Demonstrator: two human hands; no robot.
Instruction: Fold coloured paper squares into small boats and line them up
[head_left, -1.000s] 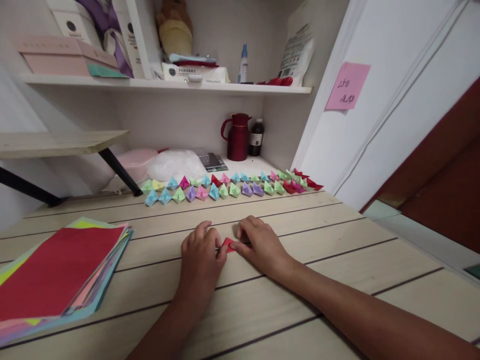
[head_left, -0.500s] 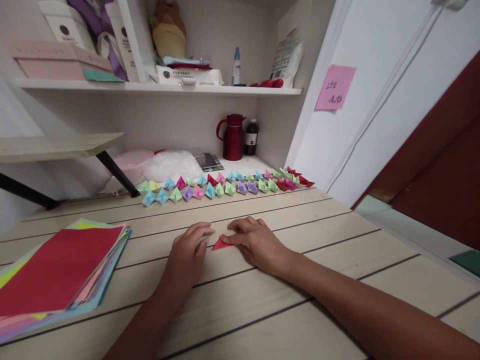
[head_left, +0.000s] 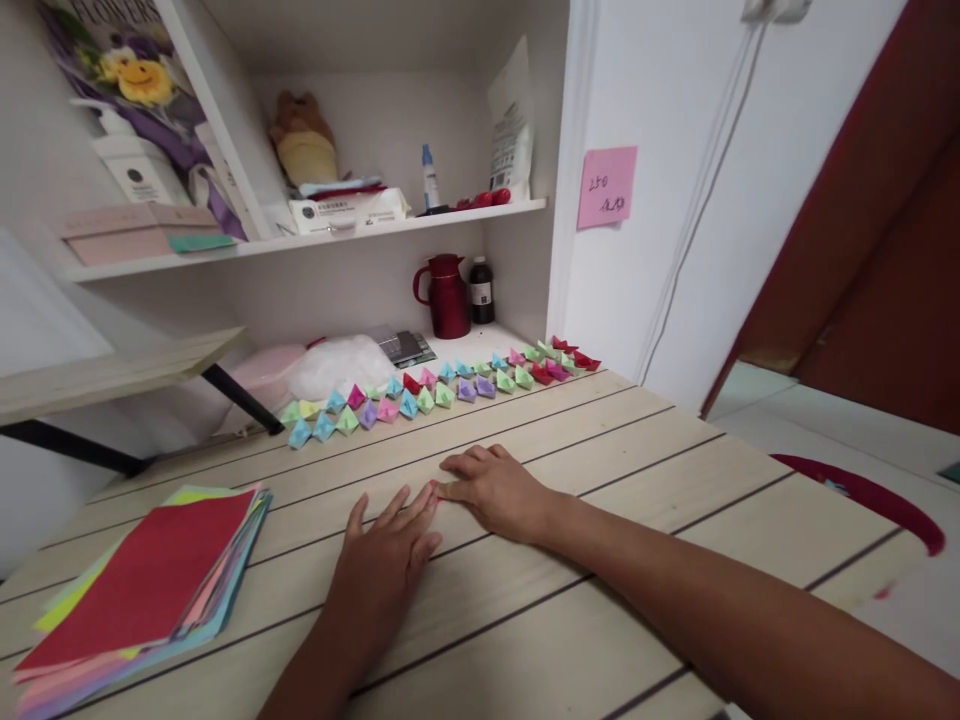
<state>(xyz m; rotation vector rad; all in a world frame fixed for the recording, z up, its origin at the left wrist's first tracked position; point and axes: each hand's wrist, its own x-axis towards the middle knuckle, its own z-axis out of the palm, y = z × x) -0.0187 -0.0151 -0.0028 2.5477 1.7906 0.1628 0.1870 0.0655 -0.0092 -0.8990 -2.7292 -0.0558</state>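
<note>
A small piece of folded red paper (head_left: 437, 491) lies on the table, nearly all of it covered by my fingers. My right hand (head_left: 499, 492) holds it down, thumb and index finger at the paper and the other fingers bent over the tabletop. From the left, my left hand (head_left: 390, 545) lies flat with its fingers spread, its fingertips meeting the right thumb at the paper. Beyond both hands, two rows of small folded paper boats (head_left: 444, 396) in many colours stretch along the back of the table.
To the left sits a stack of coloured paper sheets (head_left: 150, 570), red on top. Behind the boats are a plastic bag (head_left: 341, 365), a dark red jug (head_left: 448, 300) and a dark bottle (head_left: 481, 290). A raised wooden shelf (head_left: 120, 375) with black legs stands at the back left.
My left hand has moved right and flattened, its fingers now at the red paper, which is more covered than before. My right hand stays on the paper. The view has turned right.
</note>
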